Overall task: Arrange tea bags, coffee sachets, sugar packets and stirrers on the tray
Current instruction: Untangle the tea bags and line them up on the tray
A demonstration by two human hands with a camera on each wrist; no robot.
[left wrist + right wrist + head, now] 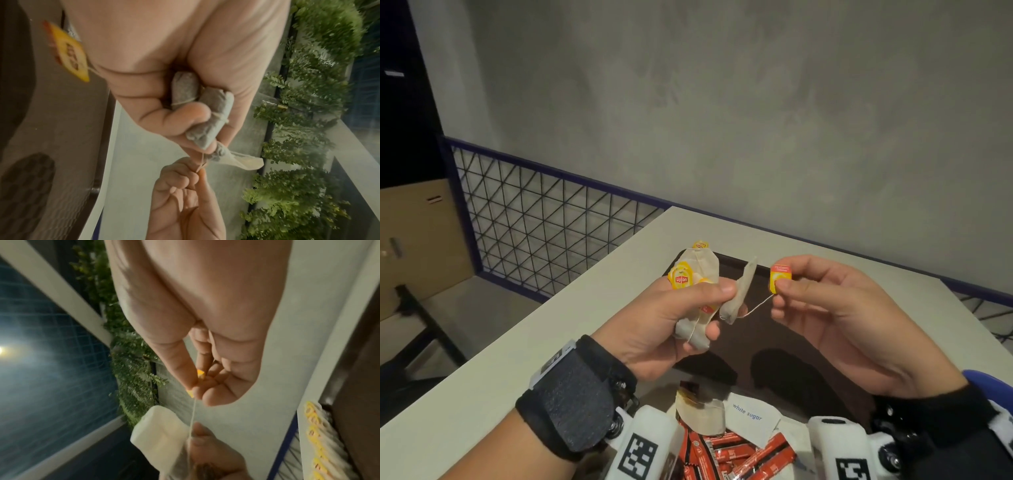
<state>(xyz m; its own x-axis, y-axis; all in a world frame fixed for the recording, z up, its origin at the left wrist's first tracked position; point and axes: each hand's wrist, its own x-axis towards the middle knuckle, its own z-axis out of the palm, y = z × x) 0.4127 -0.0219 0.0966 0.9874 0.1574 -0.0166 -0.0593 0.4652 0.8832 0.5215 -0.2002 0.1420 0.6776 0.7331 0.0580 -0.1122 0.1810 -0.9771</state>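
From the head camera, the left hand (pixel 667 325) was clenched around a bunch of pale paper tea bags with yellow-and-red labels (pixel 697 274), raised above the dark brown rectangular tray (pixel 784 342) that lay on the off-white table (pixel 517 359). One slim paper tea bag (pixel 739 291) stuck out from under the left thumb, and its thin white string (pixel 756 306) ran across to the right hand (pixel 835 315), whose thumb and forefinger pinched the small yellow-and-orange paper tag (pixel 779 277). Near the lower edge lay red coffee sachets (pixel 743 455) and a white paper sugar packet printed "white sugar" (pixel 748 416), beside another tea bag. From the left wrist camera, the left hand (pixel 164 73) was curled tight on grey crumpled tea bags (pixel 207 113), a yellow tag (pixel 69 52) dangled beside it above the tray (pixel 51 113), and the right hand (pixel 180 194) held the string below. From the right wrist camera, the right hand (pixel 205 321) pinched the tag (pixel 200 374), the string (pixel 193 415) dropping to the tea bag (pixel 160 431) in the left hand (pixel 209 456); a row of yellow-tagged tea bags (pixel 320 443) lay at the tray's edge.
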